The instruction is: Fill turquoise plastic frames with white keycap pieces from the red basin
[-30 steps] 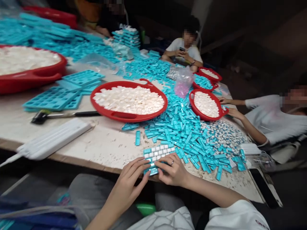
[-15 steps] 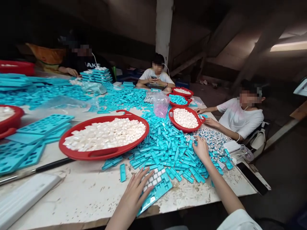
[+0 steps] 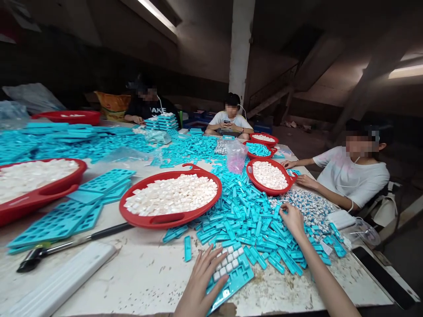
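Observation:
My left hand [image 3: 205,278] lies with fingers spread over a turquoise tray [image 3: 243,274] at the table's near edge. Rows of square white keycaps [image 3: 228,263] fill part of that tray; other recesses in it are bare. My right hand [image 3: 293,220] is over the border between a heap of turquoise bars [image 3: 244,215] and a spread of small white-and-blue pieces [image 3: 307,204]. Its thumb and fingertips are pinched together; whatever is between them is too small to make out. A single turquoise bar [image 3: 187,248] lies left of the heap.
Red baskets [image 3: 170,220] of white keycaps stand around the heap. Stacked turquoise trays [image 3: 62,220], a black-handled brush [image 3: 79,240] and a white bar [image 3: 62,281] lie left. A phone [image 3: 383,277] rests at the right edge. Several people sit around the table, one at right [image 3: 353,171].
My right hand's fingers have closed from apart into a pinch over the small pieces. My left hand stays on the tray. The camera view has turned left and up.

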Action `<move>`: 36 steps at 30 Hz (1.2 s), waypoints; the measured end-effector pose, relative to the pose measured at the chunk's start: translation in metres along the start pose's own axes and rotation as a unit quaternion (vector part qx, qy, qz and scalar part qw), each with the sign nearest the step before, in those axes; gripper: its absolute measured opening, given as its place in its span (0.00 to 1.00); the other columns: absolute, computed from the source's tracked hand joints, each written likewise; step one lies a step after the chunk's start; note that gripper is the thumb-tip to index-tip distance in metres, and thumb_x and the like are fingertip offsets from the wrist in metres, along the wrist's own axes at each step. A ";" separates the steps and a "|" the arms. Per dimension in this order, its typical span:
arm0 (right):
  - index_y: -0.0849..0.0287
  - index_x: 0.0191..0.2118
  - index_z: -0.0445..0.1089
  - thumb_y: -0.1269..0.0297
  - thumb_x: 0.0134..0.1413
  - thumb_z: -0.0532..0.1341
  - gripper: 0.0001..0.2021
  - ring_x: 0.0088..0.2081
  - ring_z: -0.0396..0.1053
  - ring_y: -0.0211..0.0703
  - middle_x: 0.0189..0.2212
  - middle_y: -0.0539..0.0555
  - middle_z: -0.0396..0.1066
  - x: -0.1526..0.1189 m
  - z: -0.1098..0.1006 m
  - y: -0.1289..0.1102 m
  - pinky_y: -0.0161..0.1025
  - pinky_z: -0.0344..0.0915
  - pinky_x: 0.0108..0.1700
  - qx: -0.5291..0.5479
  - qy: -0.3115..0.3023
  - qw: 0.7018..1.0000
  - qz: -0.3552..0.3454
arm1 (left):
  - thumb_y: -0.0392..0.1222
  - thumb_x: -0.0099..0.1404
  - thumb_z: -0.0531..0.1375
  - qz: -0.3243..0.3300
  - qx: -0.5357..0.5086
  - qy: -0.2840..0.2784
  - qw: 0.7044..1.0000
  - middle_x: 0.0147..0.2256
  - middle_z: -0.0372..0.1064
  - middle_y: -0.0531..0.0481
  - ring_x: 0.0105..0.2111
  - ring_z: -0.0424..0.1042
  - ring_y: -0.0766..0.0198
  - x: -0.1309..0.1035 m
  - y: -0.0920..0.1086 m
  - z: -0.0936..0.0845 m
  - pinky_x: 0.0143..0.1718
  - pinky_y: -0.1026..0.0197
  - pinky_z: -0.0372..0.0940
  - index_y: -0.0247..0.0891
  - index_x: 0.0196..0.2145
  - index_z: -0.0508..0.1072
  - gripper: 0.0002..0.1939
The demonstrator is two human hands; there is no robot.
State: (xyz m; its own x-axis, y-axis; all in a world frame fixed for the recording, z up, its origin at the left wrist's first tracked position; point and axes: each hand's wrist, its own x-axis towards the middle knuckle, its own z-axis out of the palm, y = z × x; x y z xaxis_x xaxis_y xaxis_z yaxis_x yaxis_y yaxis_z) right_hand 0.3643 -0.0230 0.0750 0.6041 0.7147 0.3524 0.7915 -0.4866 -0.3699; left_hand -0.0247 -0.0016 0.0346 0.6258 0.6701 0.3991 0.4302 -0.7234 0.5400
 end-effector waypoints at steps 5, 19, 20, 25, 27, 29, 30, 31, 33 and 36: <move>0.56 0.36 0.76 0.64 0.55 0.60 0.08 0.38 0.75 0.48 0.33 0.53 0.79 0.000 0.002 0.000 0.37 0.63 0.41 0.023 0.013 1.000 -0.014 | 0.45 0.71 0.58 0.002 -0.007 -0.004 1.000 0.62 0.67 0.49 0.67 0.56 0.47 0.000 0.000 0.000 0.65 0.32 0.51 0.55 0.60 0.69 0.21; 0.59 0.40 0.75 0.62 0.58 0.56 0.11 0.41 0.76 0.46 0.40 0.56 0.77 -0.006 -0.002 -0.005 0.42 0.72 0.47 0.256 0.124 0.953 -0.103 | 0.46 0.72 0.54 -0.025 -0.065 0.042 0.997 0.62 0.67 0.51 0.67 0.57 0.47 -0.001 -0.012 0.007 0.65 0.33 0.53 0.56 0.59 0.69 0.19; 0.59 0.40 0.75 0.62 0.58 0.57 0.11 0.42 0.76 0.46 0.40 0.56 0.77 -0.007 -0.003 -0.006 0.42 0.72 0.48 0.269 0.123 0.949 -0.109 | 0.47 0.72 0.56 -0.029 -0.069 0.031 0.997 0.62 0.67 0.50 0.67 0.56 0.47 -0.001 -0.012 0.005 0.64 0.34 0.55 0.56 0.60 0.68 0.20; 0.58 0.40 0.77 0.61 0.59 0.59 0.10 0.42 0.75 0.46 0.40 0.56 0.76 -0.009 -0.006 -0.008 0.44 0.72 0.47 0.316 0.121 0.934 -0.116 | 0.48 0.70 0.58 -0.024 -0.068 0.013 0.997 0.63 0.66 0.49 0.68 0.55 0.45 -0.003 -0.015 0.001 0.62 0.32 0.57 0.56 0.60 0.69 0.21; 0.58 0.40 0.76 0.61 0.60 0.60 0.10 0.41 0.75 0.46 0.40 0.56 0.76 -0.010 -0.005 -0.008 0.44 0.73 0.47 0.330 0.124 0.930 -0.106 | 0.48 0.70 0.59 -0.016 -0.062 0.010 0.998 0.63 0.66 0.50 0.68 0.55 0.44 -0.003 -0.014 0.001 0.62 0.31 0.55 0.56 0.59 0.70 0.21; 0.59 0.42 0.76 0.60 0.60 0.60 0.11 0.40 0.76 0.45 0.40 0.57 0.76 -0.010 -0.004 -0.007 0.43 0.74 0.46 0.345 0.127 0.925 -0.093 | 0.48 0.70 0.58 -0.015 -0.057 0.004 0.998 0.63 0.66 0.50 0.67 0.55 0.43 -0.001 -0.012 0.000 0.62 0.31 0.55 0.56 0.59 0.70 0.20; 0.59 0.42 0.76 0.60 0.60 0.60 0.11 0.40 0.76 0.45 0.40 0.57 0.76 -0.010 -0.003 -0.006 0.43 0.75 0.45 0.352 0.128 0.923 -0.088 | 0.47 0.70 0.57 -0.018 -0.055 -0.001 0.998 0.63 0.66 0.51 0.67 0.55 0.44 -0.001 -0.011 -0.001 0.62 0.31 0.56 0.56 0.59 0.70 0.20; 0.59 0.42 0.76 0.59 0.60 0.60 0.12 0.39 0.76 0.45 0.41 0.57 0.76 -0.009 -0.003 -0.006 0.43 0.75 0.45 0.358 0.127 0.921 -0.086 | 0.47 0.71 0.57 -0.020 -0.054 -0.004 0.998 0.63 0.66 0.51 0.67 0.55 0.44 0.000 -0.009 -0.003 0.62 0.30 0.56 0.57 0.60 0.70 0.20; 0.60 0.41 0.77 0.59 0.59 0.61 0.12 0.39 0.76 0.45 0.41 0.57 0.75 -0.009 -0.002 -0.006 0.42 0.76 0.45 0.366 0.120 0.919 -0.087 | 0.46 0.72 0.56 -0.024 -0.058 -0.012 0.998 0.63 0.65 0.52 0.68 0.54 0.45 0.000 -0.007 -0.006 0.62 0.31 0.55 0.57 0.61 0.68 0.21; 0.59 0.39 0.77 0.58 0.57 0.63 0.11 0.38 0.76 0.44 0.39 0.57 0.75 -0.009 0.000 -0.008 0.42 0.76 0.43 0.371 0.104 0.918 -0.090 | 0.44 0.73 0.55 -0.016 -0.076 -0.021 0.997 0.63 0.66 0.52 0.68 0.53 0.47 0.001 -0.008 -0.010 0.64 0.32 0.54 0.57 0.61 0.67 0.21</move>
State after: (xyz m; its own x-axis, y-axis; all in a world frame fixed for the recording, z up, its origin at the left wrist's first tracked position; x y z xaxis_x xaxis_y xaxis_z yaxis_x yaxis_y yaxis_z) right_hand 0.3527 -0.0257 0.0753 0.5350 0.6007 0.5941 0.6456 0.1629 -0.7461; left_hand -0.0341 0.0059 0.0382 0.6411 0.6831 0.3498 0.3497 -0.6657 0.6592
